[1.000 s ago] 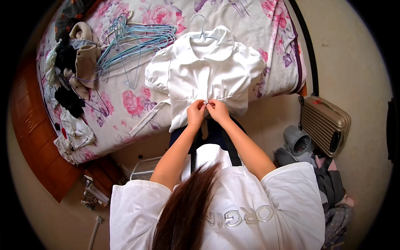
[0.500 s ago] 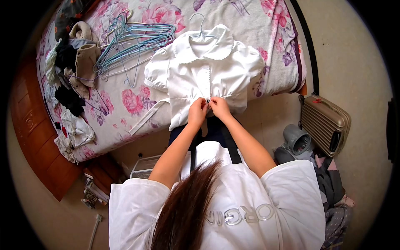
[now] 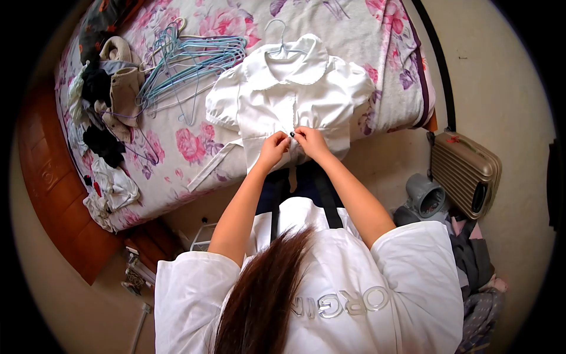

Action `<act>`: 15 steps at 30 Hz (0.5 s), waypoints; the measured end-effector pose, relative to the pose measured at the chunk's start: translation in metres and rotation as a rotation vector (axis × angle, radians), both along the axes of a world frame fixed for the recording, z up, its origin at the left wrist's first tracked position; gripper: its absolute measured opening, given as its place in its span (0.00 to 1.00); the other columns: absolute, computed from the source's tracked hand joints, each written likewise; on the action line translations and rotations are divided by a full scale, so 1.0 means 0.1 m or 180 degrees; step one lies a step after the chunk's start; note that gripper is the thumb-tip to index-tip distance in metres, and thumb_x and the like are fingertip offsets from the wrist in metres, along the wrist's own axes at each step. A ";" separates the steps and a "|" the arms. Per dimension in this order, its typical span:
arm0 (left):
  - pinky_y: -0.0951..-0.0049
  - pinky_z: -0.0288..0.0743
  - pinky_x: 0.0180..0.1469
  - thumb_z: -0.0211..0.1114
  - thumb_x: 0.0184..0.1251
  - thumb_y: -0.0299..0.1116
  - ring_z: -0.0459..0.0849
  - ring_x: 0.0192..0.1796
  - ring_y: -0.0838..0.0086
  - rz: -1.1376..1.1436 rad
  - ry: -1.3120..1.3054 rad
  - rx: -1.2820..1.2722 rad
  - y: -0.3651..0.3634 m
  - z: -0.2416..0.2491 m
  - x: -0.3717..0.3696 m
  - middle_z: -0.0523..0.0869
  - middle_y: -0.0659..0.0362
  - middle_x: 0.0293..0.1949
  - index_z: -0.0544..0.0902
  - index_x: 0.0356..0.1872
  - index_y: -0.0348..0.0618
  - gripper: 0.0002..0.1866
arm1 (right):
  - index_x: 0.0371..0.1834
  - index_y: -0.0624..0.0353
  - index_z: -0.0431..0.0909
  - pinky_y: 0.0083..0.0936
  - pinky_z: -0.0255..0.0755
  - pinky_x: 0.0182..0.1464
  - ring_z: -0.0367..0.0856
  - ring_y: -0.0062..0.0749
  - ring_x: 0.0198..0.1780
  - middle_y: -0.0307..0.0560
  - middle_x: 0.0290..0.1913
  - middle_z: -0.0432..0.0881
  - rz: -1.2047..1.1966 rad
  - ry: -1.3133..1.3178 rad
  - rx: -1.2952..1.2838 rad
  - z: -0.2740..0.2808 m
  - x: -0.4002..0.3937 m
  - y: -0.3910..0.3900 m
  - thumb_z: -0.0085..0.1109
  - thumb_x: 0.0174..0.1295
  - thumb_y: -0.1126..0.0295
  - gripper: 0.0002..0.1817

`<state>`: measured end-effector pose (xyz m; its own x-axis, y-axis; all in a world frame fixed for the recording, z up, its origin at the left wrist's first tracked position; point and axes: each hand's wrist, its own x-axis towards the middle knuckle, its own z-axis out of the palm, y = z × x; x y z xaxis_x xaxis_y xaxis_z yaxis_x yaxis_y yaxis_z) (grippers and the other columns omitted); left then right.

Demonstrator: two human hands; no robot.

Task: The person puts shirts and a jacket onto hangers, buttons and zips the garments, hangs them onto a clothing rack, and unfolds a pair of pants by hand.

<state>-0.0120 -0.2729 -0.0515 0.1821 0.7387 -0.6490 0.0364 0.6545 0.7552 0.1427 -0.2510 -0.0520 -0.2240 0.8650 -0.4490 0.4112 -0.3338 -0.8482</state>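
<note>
A white short-sleeved blouse [image 3: 265, 109] with a rounded, scallop-edged collar lies face up at the bed's near edge, its lower part hanging toward me. A pale wire hanger [image 3: 283, 36] is inside it, the hook sticking out above the collar. At the waist of the front placket, my left hand [image 3: 273, 150] pinches the fabric from one side. My right hand [image 3: 311, 142] pinches the placket from the other side. Between the fingertips shows a small dark button [image 3: 292, 134]. A loose white fabric tie [image 3: 212, 165] trails from the blouse's left side across the bed.
On the floral bedspread [image 3: 171, 144], a pile of blue hangers [image 3: 200, 53] lies left of the blouse. Mixed clothes [image 3: 106, 133] are heaped along the bed's left side. A ribbed suitcase [image 3: 463, 171] and a grey cylindrical container [image 3: 425, 194] stand on the floor at right.
Both hands have risen slightly along the placket, still pinching near the button. The left fingers now sit a little lower and farther from the right ones, so the button shows more.
</note>
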 end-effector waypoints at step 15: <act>0.81 0.68 0.32 0.53 0.64 0.31 0.71 0.27 0.82 0.0200 -0.0402 -0.0065 0.04 -0.03 0.01 0.74 0.64 0.23 0.74 0.30 0.38 0.07 | 0.33 0.63 0.74 0.29 0.69 0.31 0.77 0.41 0.28 0.52 0.25 0.78 0.0011 -0.0319 0.0419 0.06 -0.02 0.02 0.51 0.55 0.71 0.07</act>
<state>-0.0114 -0.2688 -0.0544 0.2171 0.7381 -0.6389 -0.0995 0.6678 0.7377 0.1410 -0.2494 -0.0460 -0.1868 0.9172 -0.3520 0.4970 -0.2209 -0.8392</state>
